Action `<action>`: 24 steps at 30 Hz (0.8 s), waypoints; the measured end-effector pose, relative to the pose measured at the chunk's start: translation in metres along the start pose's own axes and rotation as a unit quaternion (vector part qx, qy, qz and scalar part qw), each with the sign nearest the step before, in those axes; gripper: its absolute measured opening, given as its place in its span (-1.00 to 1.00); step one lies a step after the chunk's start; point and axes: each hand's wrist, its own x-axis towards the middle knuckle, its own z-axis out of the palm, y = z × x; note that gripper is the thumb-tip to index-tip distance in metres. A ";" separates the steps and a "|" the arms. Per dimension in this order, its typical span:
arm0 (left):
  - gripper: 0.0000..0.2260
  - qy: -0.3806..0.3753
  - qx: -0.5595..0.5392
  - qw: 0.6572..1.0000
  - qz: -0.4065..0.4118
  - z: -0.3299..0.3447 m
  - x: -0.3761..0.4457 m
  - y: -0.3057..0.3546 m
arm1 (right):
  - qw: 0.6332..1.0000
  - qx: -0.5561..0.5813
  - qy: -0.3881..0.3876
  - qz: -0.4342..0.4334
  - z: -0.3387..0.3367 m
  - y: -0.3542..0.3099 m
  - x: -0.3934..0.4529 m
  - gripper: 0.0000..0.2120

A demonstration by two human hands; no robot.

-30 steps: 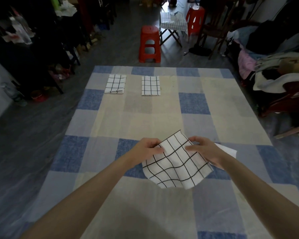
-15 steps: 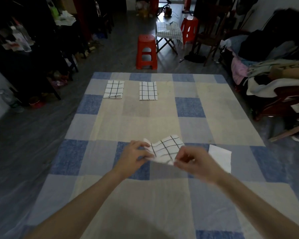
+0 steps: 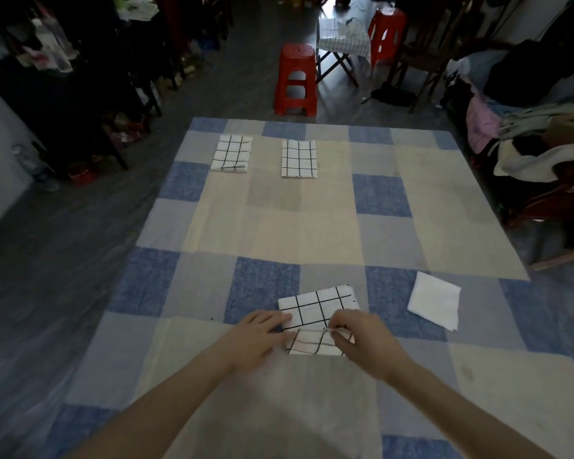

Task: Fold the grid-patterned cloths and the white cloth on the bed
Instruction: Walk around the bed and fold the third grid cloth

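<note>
Blue, grey and cream checks cover the bed (image 3: 328,226), which fills the middle of a dim, cluttered room with a dark floor around it. Near the close edge lies a grid-patterned cloth (image 3: 318,308), partly folded, its near portion doubled over and blurred. The left hand (image 3: 259,339) rests flat on the cloth's left end, fingers spread and pressing down on the fabric without closing round it. The right hand (image 3: 362,339) sits at the cloth's near right part, its grip pinched together on the folded edge between thumb and fingertips. Just to the right of this cloth, apart from it, the white cloth (image 3: 434,299) lies flat on the bed as a small folded square, turned at a slight angle. At the far end of the bed two folded grid cloths lie side by side with a gap between them: the left folded cloth (image 3: 231,153) and the right folded cloth (image 3: 299,159). Beyond the bed's far edge a red stool (image 3: 295,79) stands on the floor, with a second red stool (image 3: 385,34) farther back to the right. A heap of clothes (image 3: 527,127) is piled along the right side of the room.
</note>
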 end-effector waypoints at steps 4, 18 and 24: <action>-0.61 -0.009 0.042 0.999 0.031 0.008 -0.004 -0.006 | 0.998 -0.051 0.022 -0.016 0.002 0.001 0.046 -0.90; -0.81 0.150 -0.070 0.986 0.003 0.004 -0.002 0.014 | 0.979 -0.204 0.011 0.000 0.058 0.014 0.100 -0.61; -0.81 0.131 -0.064 0.989 -0.037 0.009 0.025 0.033 | 0.986 -0.145 0.031 -0.082 0.078 0.038 0.044 -0.48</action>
